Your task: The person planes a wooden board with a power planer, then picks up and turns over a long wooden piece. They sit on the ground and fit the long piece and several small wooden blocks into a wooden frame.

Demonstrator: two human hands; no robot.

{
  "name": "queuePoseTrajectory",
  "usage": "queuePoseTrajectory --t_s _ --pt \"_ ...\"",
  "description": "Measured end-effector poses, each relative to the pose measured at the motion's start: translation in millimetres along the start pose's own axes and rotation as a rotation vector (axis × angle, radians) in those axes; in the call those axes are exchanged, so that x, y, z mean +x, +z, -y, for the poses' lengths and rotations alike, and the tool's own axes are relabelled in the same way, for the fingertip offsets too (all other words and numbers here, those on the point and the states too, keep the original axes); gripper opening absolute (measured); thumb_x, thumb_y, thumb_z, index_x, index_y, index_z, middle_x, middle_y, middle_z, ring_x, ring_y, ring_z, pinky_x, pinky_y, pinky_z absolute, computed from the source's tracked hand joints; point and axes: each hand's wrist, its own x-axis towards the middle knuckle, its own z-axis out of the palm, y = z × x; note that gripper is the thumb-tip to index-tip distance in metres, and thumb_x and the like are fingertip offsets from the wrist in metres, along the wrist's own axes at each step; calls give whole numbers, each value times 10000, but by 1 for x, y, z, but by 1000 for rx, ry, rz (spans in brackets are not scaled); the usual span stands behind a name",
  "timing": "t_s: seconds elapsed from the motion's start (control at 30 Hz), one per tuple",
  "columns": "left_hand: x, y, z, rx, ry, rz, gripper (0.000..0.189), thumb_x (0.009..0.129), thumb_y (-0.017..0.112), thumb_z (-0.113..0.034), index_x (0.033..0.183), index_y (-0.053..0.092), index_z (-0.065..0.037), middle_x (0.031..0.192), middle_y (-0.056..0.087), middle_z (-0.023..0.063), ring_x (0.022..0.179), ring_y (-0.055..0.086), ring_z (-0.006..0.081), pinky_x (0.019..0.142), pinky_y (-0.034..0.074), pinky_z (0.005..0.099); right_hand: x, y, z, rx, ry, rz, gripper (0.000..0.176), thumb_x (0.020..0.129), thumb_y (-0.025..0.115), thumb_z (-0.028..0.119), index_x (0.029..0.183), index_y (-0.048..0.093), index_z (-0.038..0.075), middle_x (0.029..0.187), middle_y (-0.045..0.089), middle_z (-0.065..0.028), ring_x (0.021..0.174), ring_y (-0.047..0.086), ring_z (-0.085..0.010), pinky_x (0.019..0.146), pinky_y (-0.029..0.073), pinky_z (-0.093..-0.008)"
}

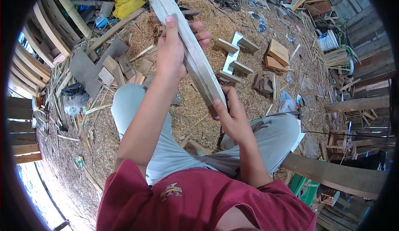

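Head: left hand (171,50) and right hand (235,118) hold wood (197,58); bucket (328,41) contents unclear.

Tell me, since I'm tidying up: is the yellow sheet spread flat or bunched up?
Bunched up: the yellow sheet lies in a heap, with creases and an uneven outline.

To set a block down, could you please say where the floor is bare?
Mostly bare shavings show between the knees and between the yellow bundle and the plank. Offcuts and grey boards crowd the space beside the left knee.
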Motion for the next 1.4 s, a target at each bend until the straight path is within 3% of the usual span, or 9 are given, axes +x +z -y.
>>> queuePoseTrajectory --t_s 0.37,0.63,0.93,1.23,1.33,1.4 --pt "-2 3 -1 24 46 7 757 1068 324 -628 1314 501 66 1191 652 197 991 698 314 872 612 430 0 5 3 -189 -68 -55 341 1006 652 305 1079 508 5 871 611 -258 807 613 -446 701 468 -481" --pt "-2 3 3 26 81 -4 762 1046 354 -667 1128 603 49 985 681 186 878 711 285 827 603 399 -1 8 1 -325 -134 -64 358 998 659 307 1084 487 5 896 608 -273 840 609 -490 703 465 -526" --pt "-8 1 -4 50 42 121 783 1024 290 -728 1073 622 -21 856 694 142 789 705 266 747 582 377 -2 15 -4 -301 -183 -103 367 981 685 274 1081 466 -3 895 600 -274 842 612 -499 690 473 -518" --pt "-13 0 -25 18 41 277 795 1036 261 -712 1154 617 -11 904 712 157 827 707 288 815 575 407 -5 30 -7 -279 -286 -176 345 944 708 166 1132 490 -25 943 574 -268 870 594 -476 723 466 -491" --pt "-8 2 -42 -33 146 278 782 1043 276 -691 1200 606 0 1031 706 158 914 698 302 832 570 437 -7 39 -15 -281 -331 -186 324 938 700 136 1159 517 -13 957 585 -233 854 609 -440 724 478 -460" --pt "-2 -8 -49 -142 192 273 673 1065 321 -629 1212 597 -33 1143 663 127 963 659 292 841 562 463 -8 45 -16 -268 -357 -192 319 934 697 120 1175 531 -7 961 592 -215 843 614 -420 726 484 -444"
